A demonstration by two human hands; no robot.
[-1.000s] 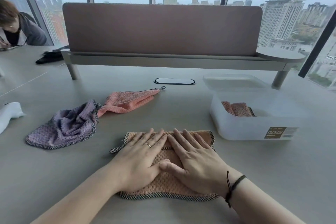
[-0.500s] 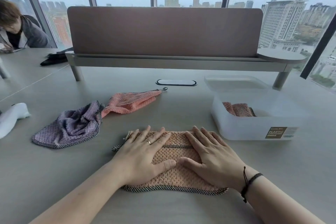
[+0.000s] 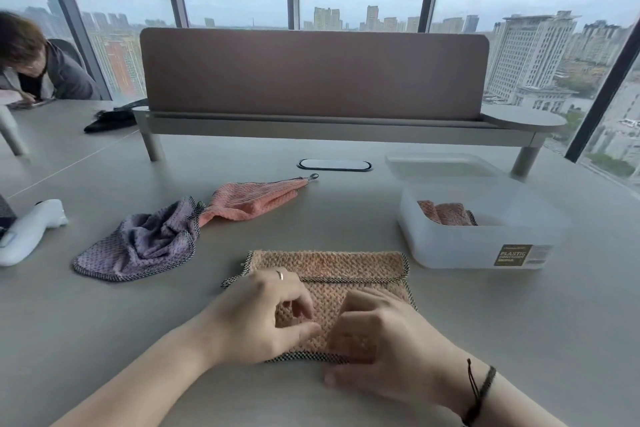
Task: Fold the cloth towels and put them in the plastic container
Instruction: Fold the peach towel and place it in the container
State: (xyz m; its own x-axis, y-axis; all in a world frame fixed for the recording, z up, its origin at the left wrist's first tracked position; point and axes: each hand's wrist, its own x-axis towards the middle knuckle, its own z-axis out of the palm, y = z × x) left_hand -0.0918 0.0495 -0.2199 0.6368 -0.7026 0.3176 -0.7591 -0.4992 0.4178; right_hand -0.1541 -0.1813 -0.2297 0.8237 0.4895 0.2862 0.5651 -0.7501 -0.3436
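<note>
I see both hands down on the orange towel [image 3: 332, 291], which lies folded flat on the tabletop [image 3: 346, 211] right in front of me. The left hand [image 3: 263, 314] has its fingers curled, thumb and fingertips meeting on the weave near the towel's middle, so its grip looks pinched on the cloth; a ring sits on one finger. The right hand [image 3: 377, 340] is curled too, knuckles up, fingers tucked at the towel's near checkered edge, thumb lying along the tabletop just under that edge. I read its grip as closed on the towel's hem, though the fingertips themselves are hidden. Both forearms come in low from the bottom corners, wrists close to the surface; a dark braided bracelet [image 3: 479, 388] wraps the right wrist.

To the right of the towel stands the plastic container [image 3: 485, 239], translucent white with a label on its near wall, and one folded pink towel [image 3: 446, 213] already lies inside. Its lid [image 3: 440, 166] rests just behind it. Off to the left, a crumpled purple towel [image 3: 145, 243] touches a loosely bunched salmon towel [image 3: 252, 198], both unfolded. At the far left edge lies a white handheld device [image 3: 31, 229]. A desk divider [image 3: 311, 76] runs across the back, with city windows beyond.
</note>
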